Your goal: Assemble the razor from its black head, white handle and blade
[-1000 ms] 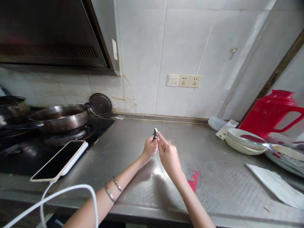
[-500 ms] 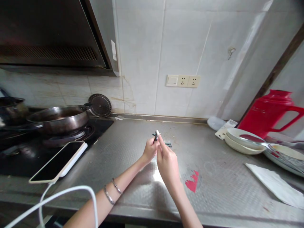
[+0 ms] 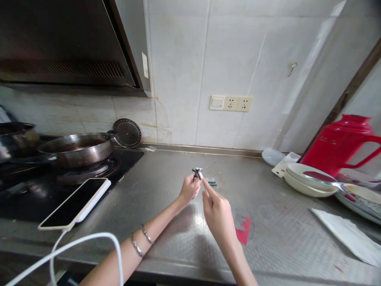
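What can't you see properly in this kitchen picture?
Head view throughout.
The small dark thing pinched by the left hand: too small to name.
The right hand: its own back hides its grip.
The red jug: handle cut by the right edge.
The white cable: runs off the bottom edge.

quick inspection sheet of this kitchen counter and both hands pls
surface: steel counter, textured, with a red patch.
things in hand: small dark object with a pale tip, held above the counter; a small dark green piece lies on the counter just behind it.
clutter: phone at the hob's edge; stacked bowls and a paper sheet at right.
hands: left hand pinches the object; right hand has its index fingertip at the pale tip, grip unclear.
cables: white cable loops from the phone past the front edge.
surroundings: pan on the burner, red jug, wall sockets, range hood.
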Tool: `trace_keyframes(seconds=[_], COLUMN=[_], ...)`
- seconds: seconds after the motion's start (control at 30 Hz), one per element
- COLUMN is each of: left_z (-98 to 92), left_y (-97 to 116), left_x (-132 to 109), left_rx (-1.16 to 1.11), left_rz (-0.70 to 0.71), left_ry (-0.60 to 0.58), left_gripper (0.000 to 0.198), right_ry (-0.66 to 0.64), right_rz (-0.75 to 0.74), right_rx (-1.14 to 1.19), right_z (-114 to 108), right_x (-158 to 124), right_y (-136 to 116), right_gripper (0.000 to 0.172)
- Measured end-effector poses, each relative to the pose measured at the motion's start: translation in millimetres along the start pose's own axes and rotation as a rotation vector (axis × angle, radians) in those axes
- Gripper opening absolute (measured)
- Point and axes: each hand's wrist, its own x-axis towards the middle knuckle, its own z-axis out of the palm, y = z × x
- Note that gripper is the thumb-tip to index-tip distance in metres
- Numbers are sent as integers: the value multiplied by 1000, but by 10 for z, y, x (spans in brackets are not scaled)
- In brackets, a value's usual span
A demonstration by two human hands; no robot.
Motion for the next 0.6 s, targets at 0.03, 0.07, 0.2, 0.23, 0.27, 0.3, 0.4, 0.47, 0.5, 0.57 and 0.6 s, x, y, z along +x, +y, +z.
trace_keyframes(seconds=[0.03,0.07,0.2,0.23,0.27,0.3,0.4,0.47,0.5,0.57,0.6], left_z=[-1,0,29,34,35,32,-3,-37,-54,-86,-99], left_y=[-2,-5,-19,-19,-17,-12,12,25,28,32,34], left_x=[2,2,-17,-22,-25,-25,-4,22,36,61,72], left_rx=[1,7,37,36,30,20,-16,-26,-28,-35,-42], left_rz=[-1,-4,-4,2,6,9,5,5,5,5,7], left_ry=[-8,-17,-43,-44,-44,-42,-17,11,24,42,49], left_gripper=[33,33,33,33,34,34,34,33,32,30,30], right_ry=[13,35,55,40,26,9,-37,-29,-18,-36,-74], right_rz=[-3,-4,-3,-9,-15,-19,-3,33,54,92,110], right_rx=[1,1,-14,-18,-22,-26,-33,-29,-28,-51,-81], right_z=[-20,-40,-67,-59,-49,-41,-61,-116,-151,-217,-239], right_x=[1,14,90,88,74,50,-13,6,41,147,209], right_y=[2,3,6,8,11,17,59,116,155,245,295], right_gripper=[47,47,47,47,47,47,46,44,43,40,40])
